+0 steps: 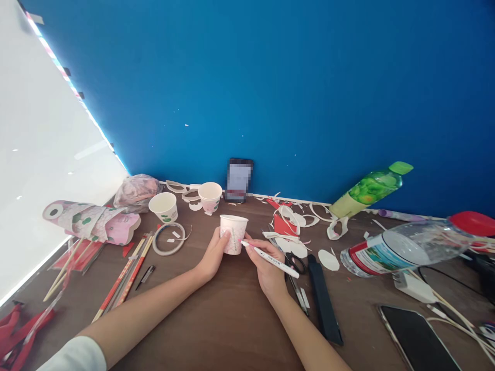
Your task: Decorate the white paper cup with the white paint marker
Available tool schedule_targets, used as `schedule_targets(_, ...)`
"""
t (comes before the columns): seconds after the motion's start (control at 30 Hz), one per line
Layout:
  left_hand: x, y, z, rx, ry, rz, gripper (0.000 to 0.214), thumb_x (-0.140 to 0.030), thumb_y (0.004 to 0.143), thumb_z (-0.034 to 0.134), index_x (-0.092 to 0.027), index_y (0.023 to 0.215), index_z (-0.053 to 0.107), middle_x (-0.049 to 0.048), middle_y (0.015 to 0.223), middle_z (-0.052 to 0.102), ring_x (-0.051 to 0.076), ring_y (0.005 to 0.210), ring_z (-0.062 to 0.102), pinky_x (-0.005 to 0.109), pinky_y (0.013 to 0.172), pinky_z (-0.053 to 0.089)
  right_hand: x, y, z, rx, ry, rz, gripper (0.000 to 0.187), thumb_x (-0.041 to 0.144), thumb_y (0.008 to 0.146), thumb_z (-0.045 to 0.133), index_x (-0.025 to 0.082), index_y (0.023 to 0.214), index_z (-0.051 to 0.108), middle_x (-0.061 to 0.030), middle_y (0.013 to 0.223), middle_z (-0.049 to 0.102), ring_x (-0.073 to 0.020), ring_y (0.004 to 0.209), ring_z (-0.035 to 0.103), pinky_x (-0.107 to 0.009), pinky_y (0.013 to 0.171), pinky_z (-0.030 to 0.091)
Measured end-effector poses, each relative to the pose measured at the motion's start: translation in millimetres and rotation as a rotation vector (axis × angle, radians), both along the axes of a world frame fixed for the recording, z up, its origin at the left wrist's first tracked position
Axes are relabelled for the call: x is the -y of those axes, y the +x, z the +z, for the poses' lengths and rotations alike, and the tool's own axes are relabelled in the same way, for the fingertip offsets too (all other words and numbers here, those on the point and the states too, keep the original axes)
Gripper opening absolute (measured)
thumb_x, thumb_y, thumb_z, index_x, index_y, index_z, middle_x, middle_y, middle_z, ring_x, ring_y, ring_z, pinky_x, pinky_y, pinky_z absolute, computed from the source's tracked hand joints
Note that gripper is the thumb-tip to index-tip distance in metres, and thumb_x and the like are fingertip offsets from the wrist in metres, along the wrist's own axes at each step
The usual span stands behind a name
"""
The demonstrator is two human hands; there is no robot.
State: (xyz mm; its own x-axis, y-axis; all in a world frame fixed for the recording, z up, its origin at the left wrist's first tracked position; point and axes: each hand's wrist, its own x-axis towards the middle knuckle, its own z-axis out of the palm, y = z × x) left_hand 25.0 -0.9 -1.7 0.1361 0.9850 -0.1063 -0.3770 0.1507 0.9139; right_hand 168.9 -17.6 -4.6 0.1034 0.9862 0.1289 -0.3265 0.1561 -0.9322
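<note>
A white paper cup (233, 232) stands upright on the brown table (224, 319). My left hand (212, 253) is wrapped round the cup's left side. My right hand (267, 264) pinches a white pen (270, 259), whose tip touches the cup's right side. Both forearms reach in from the bottom edge.
Two more paper cups (164, 206) (210, 196) stand behind, with a tape ring (168, 238), chopsticks (127, 275) and a paper-cup fish (91, 220) at left. Paper scraps (294, 221), scissors (296, 264), bottles (406, 245) (369, 190) and a phone (419, 340) lie right. A propped phone (238, 179) leans on the blue wall.
</note>
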Motion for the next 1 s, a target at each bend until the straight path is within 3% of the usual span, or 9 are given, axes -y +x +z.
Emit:
schedule_targets(0.5, 1, 0, -2.1, -0.058, 0.019, -0.014, 0.048, -0.059, 0.083, 0.055, -0.018, 0.106, 0.051, 0.0096, 0.108, 0.064, 0.027, 0.109, 0.057, 0.04, 0.096, 0.041, -1, 1, 2.4, 0.017, 0.024, 0.017, 0.008, 0.029, 0.069, 0.079, 0.026, 0.074, 0.072, -0.0022, 0.087, 0.078, -0.0278, 0.108, 0.068, -0.046, 0.101, 0.05)
schedule_targets(1.0, 4, 1, 9.2, -0.019, 0.008, -0.002, 0.047, -0.058, 0.081, 0.057, -0.017, 0.103, 0.052, 0.0096, 0.108, 0.067, 0.027, 0.107, 0.06, 0.039, 0.094, 0.042, -1, 3, -1.4, 0.002, -0.007, 0.019, 0.01, 0.029, 0.069, 0.079, 0.025, 0.075, 0.072, -0.0035, 0.088, 0.078, -0.0291, 0.109, 0.067, -0.05, 0.104, 0.046)
